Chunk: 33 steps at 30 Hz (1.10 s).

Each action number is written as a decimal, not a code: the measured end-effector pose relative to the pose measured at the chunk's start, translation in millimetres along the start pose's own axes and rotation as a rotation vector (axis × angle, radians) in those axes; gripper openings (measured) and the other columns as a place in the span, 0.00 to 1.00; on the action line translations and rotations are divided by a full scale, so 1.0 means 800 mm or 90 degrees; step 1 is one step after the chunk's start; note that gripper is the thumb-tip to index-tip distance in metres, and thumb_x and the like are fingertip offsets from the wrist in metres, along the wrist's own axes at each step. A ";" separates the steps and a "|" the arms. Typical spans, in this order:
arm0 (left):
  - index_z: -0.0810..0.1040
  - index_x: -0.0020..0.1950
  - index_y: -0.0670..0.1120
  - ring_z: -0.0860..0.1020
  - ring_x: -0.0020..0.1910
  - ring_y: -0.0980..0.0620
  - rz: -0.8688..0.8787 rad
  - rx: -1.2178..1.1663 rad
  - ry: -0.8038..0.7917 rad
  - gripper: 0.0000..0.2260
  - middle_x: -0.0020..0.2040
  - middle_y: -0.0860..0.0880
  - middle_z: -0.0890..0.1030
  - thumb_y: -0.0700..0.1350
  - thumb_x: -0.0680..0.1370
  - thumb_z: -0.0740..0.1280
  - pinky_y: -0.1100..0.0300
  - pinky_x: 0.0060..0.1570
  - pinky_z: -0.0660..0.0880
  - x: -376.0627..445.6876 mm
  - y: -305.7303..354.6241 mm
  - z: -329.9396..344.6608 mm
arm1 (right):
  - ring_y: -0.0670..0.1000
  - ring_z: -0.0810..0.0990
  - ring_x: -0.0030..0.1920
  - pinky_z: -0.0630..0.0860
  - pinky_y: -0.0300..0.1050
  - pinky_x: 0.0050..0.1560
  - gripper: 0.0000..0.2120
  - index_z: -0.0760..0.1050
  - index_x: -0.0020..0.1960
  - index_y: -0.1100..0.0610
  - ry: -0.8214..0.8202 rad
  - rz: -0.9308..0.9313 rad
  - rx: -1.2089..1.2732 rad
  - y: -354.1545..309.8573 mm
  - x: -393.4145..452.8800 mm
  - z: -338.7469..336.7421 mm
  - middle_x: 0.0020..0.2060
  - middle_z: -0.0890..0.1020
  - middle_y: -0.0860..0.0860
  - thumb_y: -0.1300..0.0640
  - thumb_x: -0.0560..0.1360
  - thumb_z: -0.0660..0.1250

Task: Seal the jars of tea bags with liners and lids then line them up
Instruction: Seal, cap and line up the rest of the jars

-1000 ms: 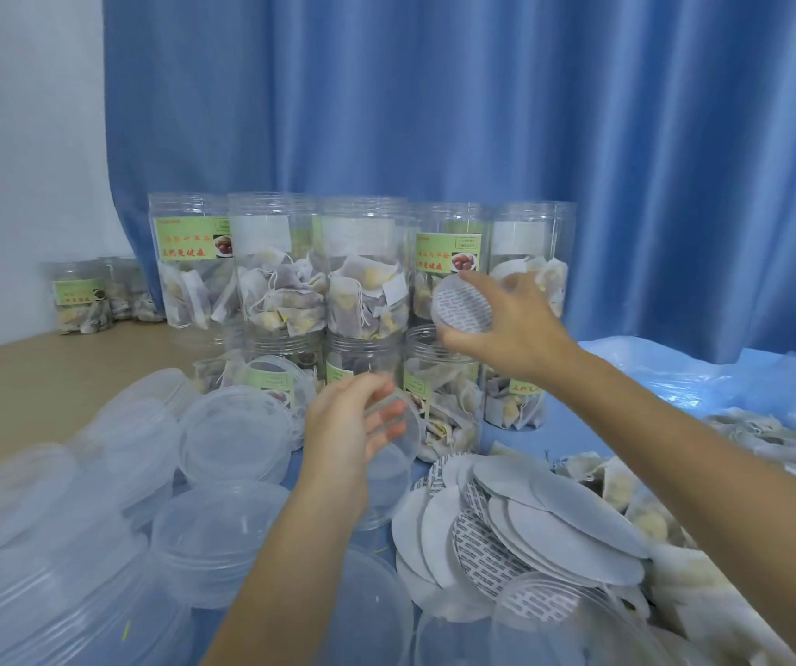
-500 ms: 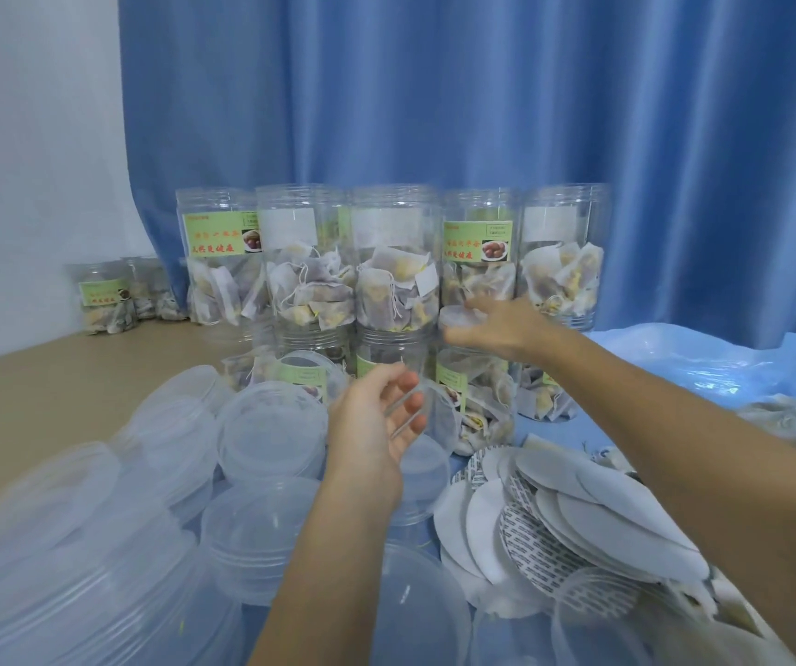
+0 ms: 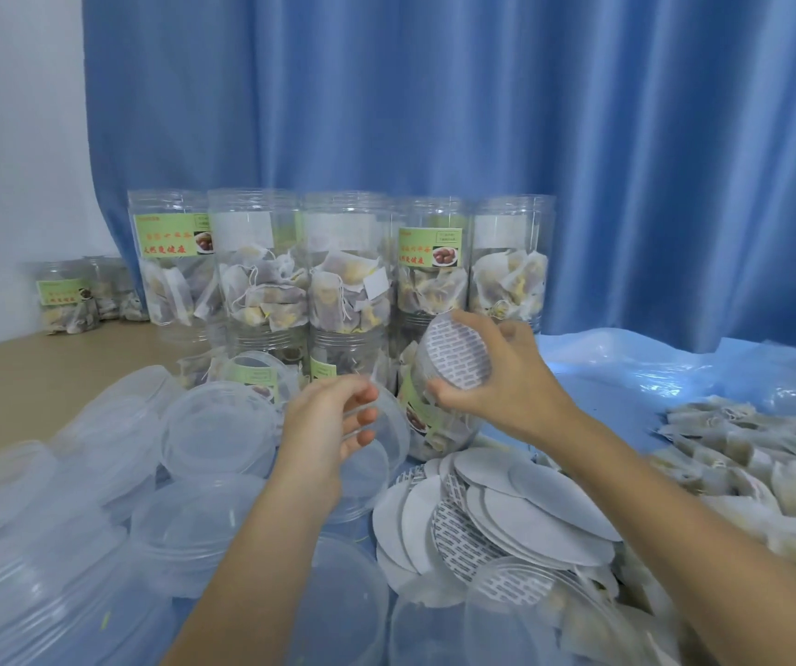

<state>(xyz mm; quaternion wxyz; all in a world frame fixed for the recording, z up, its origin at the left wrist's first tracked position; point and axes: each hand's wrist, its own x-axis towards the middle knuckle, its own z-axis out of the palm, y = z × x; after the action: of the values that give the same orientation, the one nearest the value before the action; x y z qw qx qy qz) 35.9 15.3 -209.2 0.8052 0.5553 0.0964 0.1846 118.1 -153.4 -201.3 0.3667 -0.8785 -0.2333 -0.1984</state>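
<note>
Right hand point(image 3: 506, 377) fingers pinch printed liner point(image 3: 454, 355) by rim, face tilted toward jar point(image 3: 434, 415) mouth just below. Left hand point(image 3: 324, 425) fingers grasp clear lid point(image 3: 381, 425) alongside, ready to cap. Spare liners point(image 3: 530, 511) heaped below.

Clear glossy plastic lids point(image 3: 216, 437); matt papery liners point(image 3: 530, 516); blue cloth curtain point(image 3: 482, 113).
</note>
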 end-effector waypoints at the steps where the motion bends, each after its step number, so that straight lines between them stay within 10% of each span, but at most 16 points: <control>1: 0.76 0.39 0.45 0.75 0.30 0.54 0.002 0.010 -0.003 0.06 0.33 0.50 0.79 0.38 0.75 0.65 0.64 0.29 0.73 -0.001 -0.001 0.002 | 0.49 0.66 0.62 0.65 0.38 0.59 0.39 0.60 0.68 0.36 0.006 -0.003 0.001 -0.001 -0.003 0.000 0.59 0.61 0.49 0.37 0.60 0.70; 9: 0.76 0.43 0.41 0.76 0.33 0.51 0.012 0.078 -0.031 0.03 0.38 0.45 0.78 0.35 0.75 0.66 0.65 0.28 0.77 -0.008 -0.006 0.014 | 0.43 0.68 0.57 0.65 0.36 0.55 0.38 0.63 0.67 0.37 0.112 -0.023 0.065 0.007 -0.025 -0.012 0.60 0.64 0.46 0.46 0.59 0.73; 14: 0.73 0.48 0.44 0.78 0.40 0.49 0.039 0.165 0.024 0.08 0.45 0.46 0.78 0.42 0.73 0.70 0.54 0.46 0.79 -0.007 -0.010 0.016 | 0.29 0.68 0.50 0.62 0.18 0.46 0.32 0.66 0.63 0.34 0.157 -0.012 0.212 0.002 -0.016 -0.040 0.57 0.71 0.44 0.46 0.62 0.73; 18: 0.71 0.49 0.47 0.77 0.47 0.49 0.113 0.240 0.131 0.20 0.51 0.48 0.77 0.58 0.65 0.70 0.48 0.49 0.75 -0.012 -0.004 0.016 | 0.32 0.69 0.59 0.71 0.37 0.56 0.29 0.70 0.60 0.32 0.086 0.002 0.378 -0.010 -0.020 -0.042 0.59 0.73 0.37 0.40 0.59 0.69; 24: 0.73 0.63 0.51 0.76 0.60 0.44 0.050 0.089 0.058 0.40 0.62 0.48 0.77 0.66 0.55 0.74 0.39 0.62 0.69 -0.011 0.019 0.006 | 0.56 0.77 0.60 0.77 0.62 0.55 0.26 0.73 0.54 0.29 0.014 0.024 0.564 -0.015 -0.023 -0.021 0.58 0.79 0.53 0.41 0.57 0.73; 29: 0.80 0.57 0.41 0.83 0.39 0.47 0.025 -0.002 0.002 0.23 0.52 0.41 0.83 0.52 0.66 0.75 0.61 0.29 0.76 -0.011 0.022 -0.004 | 0.56 0.74 0.64 0.76 0.63 0.55 0.31 0.71 0.57 0.29 -0.037 0.033 0.593 -0.010 -0.027 -0.006 0.63 0.75 0.51 0.36 0.55 0.75; 33: 0.81 0.55 0.41 0.82 0.45 0.42 0.049 -0.019 0.000 0.20 0.50 0.41 0.84 0.51 0.69 0.72 0.62 0.29 0.75 -0.014 0.026 -0.004 | 0.47 0.72 0.66 0.71 0.52 0.64 0.35 0.67 0.61 0.26 -0.112 -0.017 0.454 -0.010 -0.021 -0.034 0.65 0.74 0.46 0.27 0.55 0.70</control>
<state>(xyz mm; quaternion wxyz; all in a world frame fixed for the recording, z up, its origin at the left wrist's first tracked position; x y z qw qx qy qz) 20.6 20.6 -191.4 0.8055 0.5467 0.0720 0.2170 95.0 -172.9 -188.1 0.6260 -0.7059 -0.3298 -0.0326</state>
